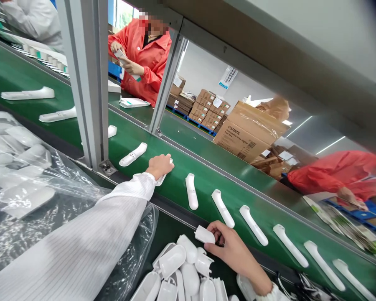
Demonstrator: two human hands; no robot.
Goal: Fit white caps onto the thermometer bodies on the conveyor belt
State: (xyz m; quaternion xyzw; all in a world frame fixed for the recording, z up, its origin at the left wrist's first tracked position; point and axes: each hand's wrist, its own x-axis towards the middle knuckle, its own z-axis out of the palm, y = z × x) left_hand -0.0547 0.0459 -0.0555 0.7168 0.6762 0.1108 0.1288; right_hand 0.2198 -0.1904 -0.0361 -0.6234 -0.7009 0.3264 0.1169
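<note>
My left hand [159, 166] reaches out over the green conveyor belt [207, 184] and rests on a white thermometer body [161, 179], mostly hidden under the palm. My right hand [230, 248] is at the near edge of the belt, fingers closed on a small white plastic part [204, 235]. Just below it lies a pile of the same white parts [181, 271]. Several white thermometer bodies [191, 191] lie in a row along the belt, running to the right [290, 245].
A clear plastic bag [21, 179] of white pieces lies at the left. A metal frame post [90, 83] stands at the belt's near edge. Across the belt a person in red [144, 58] handles papers; another red sleeve [335, 173] is at right. Cardboard boxes [247, 133] stand behind.
</note>
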